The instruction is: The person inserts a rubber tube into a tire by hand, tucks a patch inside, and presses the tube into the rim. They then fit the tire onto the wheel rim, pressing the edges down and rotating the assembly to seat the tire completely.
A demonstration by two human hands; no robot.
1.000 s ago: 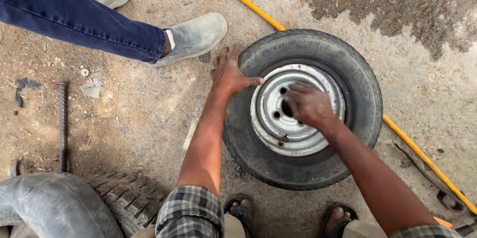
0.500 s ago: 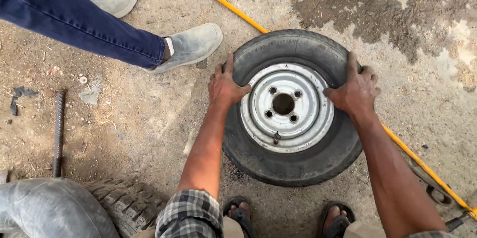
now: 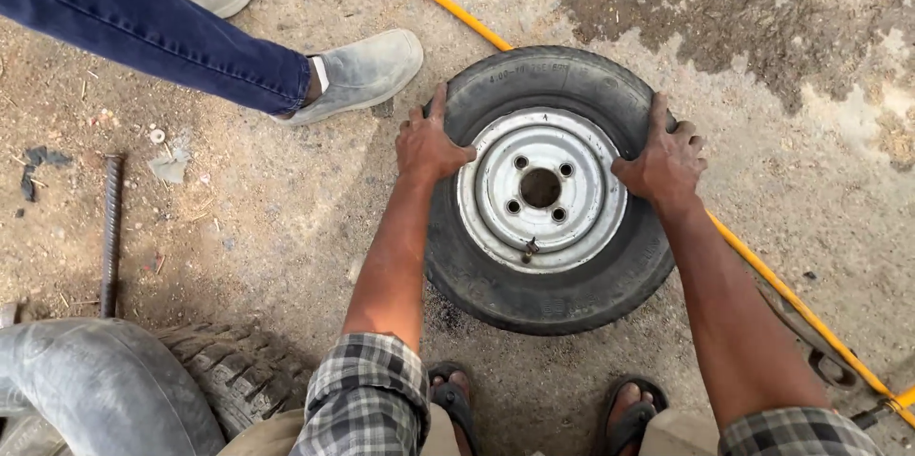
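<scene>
The yellow hose [image 3: 762,270] passes hidden beneath the tyre [image 3: 534,299]; palms unseen.

Right hand [image 3: 664,162]: a second ago it lay on the rim [image 3: 541,191] at the hub, fingers over the centre hole; half a second ago it had gone out to the right side of the tyre [image 3: 548,191], and now it lies flat there, palm on the sidewall, fingers up. Left hand [image 3: 429,143]: fingers were spread over the tyre's upper left edge; now they are drawn together, thumb reaching toward the rim. Centre hole and four bolt holes, covered a second ago, now show.
</scene>
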